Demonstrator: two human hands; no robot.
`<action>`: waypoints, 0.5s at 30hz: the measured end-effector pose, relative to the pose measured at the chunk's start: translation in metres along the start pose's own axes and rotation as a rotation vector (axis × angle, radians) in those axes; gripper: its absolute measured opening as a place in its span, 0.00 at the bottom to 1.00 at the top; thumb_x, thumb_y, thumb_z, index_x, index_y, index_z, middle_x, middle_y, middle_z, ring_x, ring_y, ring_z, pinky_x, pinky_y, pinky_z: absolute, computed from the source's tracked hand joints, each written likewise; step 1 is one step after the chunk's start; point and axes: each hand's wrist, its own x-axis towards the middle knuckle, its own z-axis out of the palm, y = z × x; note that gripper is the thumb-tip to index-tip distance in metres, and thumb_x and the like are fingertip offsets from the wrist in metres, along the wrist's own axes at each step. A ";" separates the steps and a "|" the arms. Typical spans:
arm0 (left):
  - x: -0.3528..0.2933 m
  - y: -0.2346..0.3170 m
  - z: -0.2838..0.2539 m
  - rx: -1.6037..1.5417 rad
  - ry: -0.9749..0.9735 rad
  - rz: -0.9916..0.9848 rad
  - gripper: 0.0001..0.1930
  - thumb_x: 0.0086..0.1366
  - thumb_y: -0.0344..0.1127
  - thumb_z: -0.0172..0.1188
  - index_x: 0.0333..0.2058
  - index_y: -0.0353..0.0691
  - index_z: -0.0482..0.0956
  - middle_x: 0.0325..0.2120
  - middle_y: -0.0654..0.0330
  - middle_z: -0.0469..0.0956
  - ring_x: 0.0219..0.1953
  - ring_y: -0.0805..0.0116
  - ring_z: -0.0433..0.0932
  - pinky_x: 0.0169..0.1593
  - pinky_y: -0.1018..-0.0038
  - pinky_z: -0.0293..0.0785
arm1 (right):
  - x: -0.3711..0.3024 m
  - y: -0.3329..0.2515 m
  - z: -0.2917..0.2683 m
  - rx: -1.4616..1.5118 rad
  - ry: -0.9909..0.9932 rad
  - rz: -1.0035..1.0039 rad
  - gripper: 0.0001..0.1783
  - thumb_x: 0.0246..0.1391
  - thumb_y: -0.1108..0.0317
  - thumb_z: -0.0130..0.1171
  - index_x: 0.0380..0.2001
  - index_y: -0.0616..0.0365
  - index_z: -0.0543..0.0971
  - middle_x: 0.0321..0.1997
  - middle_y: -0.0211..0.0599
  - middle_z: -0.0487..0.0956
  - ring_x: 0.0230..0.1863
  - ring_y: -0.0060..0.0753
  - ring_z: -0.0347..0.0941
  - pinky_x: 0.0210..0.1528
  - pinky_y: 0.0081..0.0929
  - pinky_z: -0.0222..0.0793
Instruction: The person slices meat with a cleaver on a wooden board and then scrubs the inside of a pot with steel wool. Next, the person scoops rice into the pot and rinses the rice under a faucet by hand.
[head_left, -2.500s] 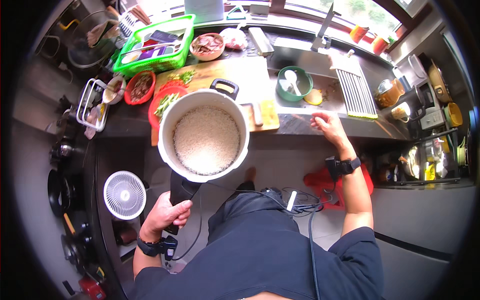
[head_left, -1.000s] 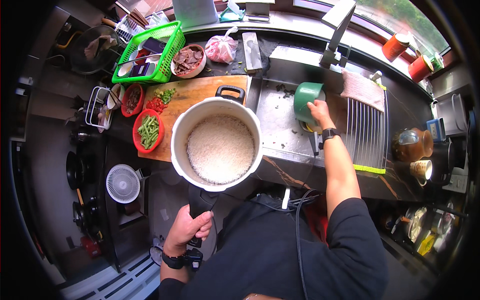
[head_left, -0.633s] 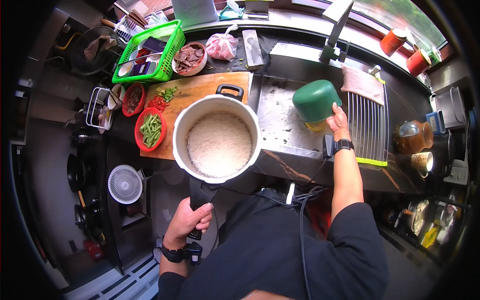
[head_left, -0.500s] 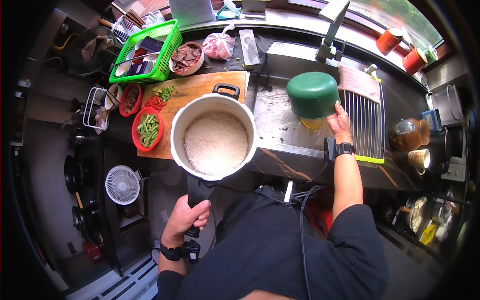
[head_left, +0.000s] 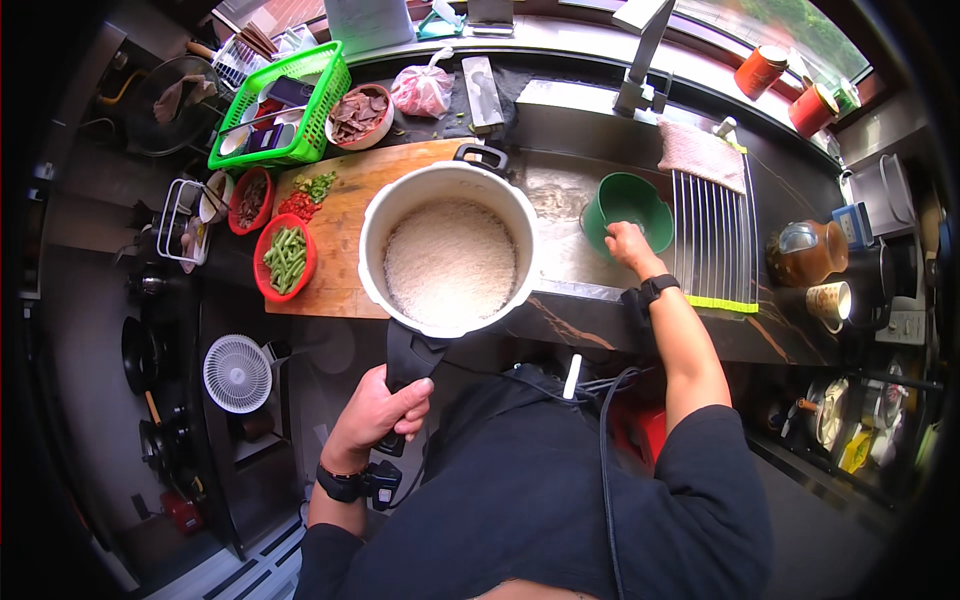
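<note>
My left hand [head_left: 385, 412] is wrapped round the long black handle of a metal pressure cooker pot [head_left: 374, 245]. Washed-looking white rice [head_left: 450, 265] covers the pot's bottom, and its small far handle [head_left: 482, 155] points toward the window. Down in the sink [head_left: 560, 195] a green plastic bowl [head_left: 645, 205] sits with its hollow inside facing up. My right hand [head_left: 632, 247] reaches over the bowl's near rim, fingers curled closed on it; the fingertips are partly hidden.
Left of the pot, a wooden cutting board [head_left: 345, 240] bears chopped peppers and a red bowl of green beans [head_left: 286, 262]. Beyond are a bowl of sliced meat [head_left: 358, 118] and a green basket [head_left: 335, 85]. A roll-up rack [head_left: 715, 245] crosses the sink's right side, below the faucet [head_left: 640, 70].
The green bowl has turned from upside down to open side up and sunk lower in the sink, my right hand moving with it. The pot has shifted slightly right in view.
</note>
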 end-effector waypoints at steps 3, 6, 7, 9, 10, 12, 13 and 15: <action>0.010 0.004 0.007 0.022 -0.040 -0.004 0.10 0.63 0.36 0.54 0.26 0.41 0.64 0.13 0.68 0.62 0.13 0.81 0.59 0.18 0.82 0.61 | 0.003 0.009 0.001 -0.099 -0.168 0.215 0.13 0.45 0.67 0.56 0.34 0.64 0.77 0.36 0.54 0.76 0.44 0.56 0.71 0.48 0.40 0.67; 0.022 0.008 0.014 0.026 -0.099 0.003 0.10 0.63 0.36 0.54 0.27 0.41 0.64 0.14 0.69 0.61 0.14 0.82 0.59 0.19 0.82 0.60 | 0.009 -0.020 -0.025 -0.173 -0.342 0.223 0.27 0.45 0.66 0.57 0.51 0.60 0.70 0.54 0.49 0.69 0.57 0.46 0.64 0.59 0.33 0.60; 0.028 0.011 0.018 0.026 -0.107 0.007 0.10 0.63 0.36 0.54 0.27 0.41 0.64 0.14 0.69 0.61 0.14 0.82 0.59 0.19 0.82 0.60 | 0.014 -0.014 -0.037 -0.106 -0.219 0.136 0.25 0.45 0.68 0.56 0.50 0.60 0.71 0.53 0.50 0.70 0.56 0.46 0.65 0.58 0.34 0.60; 0.039 0.015 0.022 0.034 -0.116 -0.006 0.10 0.63 0.36 0.54 0.27 0.41 0.64 0.14 0.68 0.61 0.14 0.82 0.59 0.19 0.81 0.60 | 0.032 -0.036 -0.071 -0.048 -0.018 0.045 0.23 0.45 0.70 0.56 0.48 0.62 0.72 0.52 0.51 0.70 0.56 0.47 0.65 0.59 0.34 0.59; 0.046 0.020 0.030 0.040 -0.123 0.007 0.11 0.63 0.36 0.53 0.24 0.41 0.64 0.13 0.69 0.61 0.14 0.82 0.59 0.19 0.81 0.60 | 0.044 -0.021 -0.086 -0.066 0.139 -0.021 0.23 0.45 0.70 0.55 0.48 0.63 0.71 0.52 0.52 0.70 0.56 0.48 0.65 0.59 0.35 0.59; 0.064 0.022 0.036 0.067 -0.167 0.027 0.12 0.64 0.37 0.53 0.23 0.42 0.64 0.13 0.70 0.61 0.14 0.82 0.59 0.19 0.81 0.61 | 0.066 -0.011 -0.116 -0.110 0.375 -0.078 0.24 0.46 0.71 0.53 0.49 0.65 0.69 0.53 0.54 0.69 0.57 0.50 0.63 0.60 0.36 0.57; 0.072 0.023 0.039 0.092 -0.197 0.035 0.14 0.64 0.37 0.53 0.21 0.43 0.63 0.13 0.70 0.60 0.13 0.82 0.59 0.20 0.81 0.61 | 0.076 -0.015 -0.131 -0.136 0.456 -0.066 0.24 0.47 0.71 0.52 0.50 0.66 0.68 0.54 0.55 0.68 0.58 0.51 0.62 0.61 0.36 0.56; 0.087 0.027 0.048 0.085 -0.227 0.041 0.15 0.64 0.39 0.53 0.19 0.45 0.62 0.12 0.71 0.60 0.13 0.83 0.59 0.19 0.81 0.61 | 0.100 -0.012 -0.145 -0.293 0.482 0.011 0.29 0.47 0.71 0.49 0.55 0.64 0.62 0.60 0.56 0.60 0.62 0.53 0.55 0.63 0.37 0.51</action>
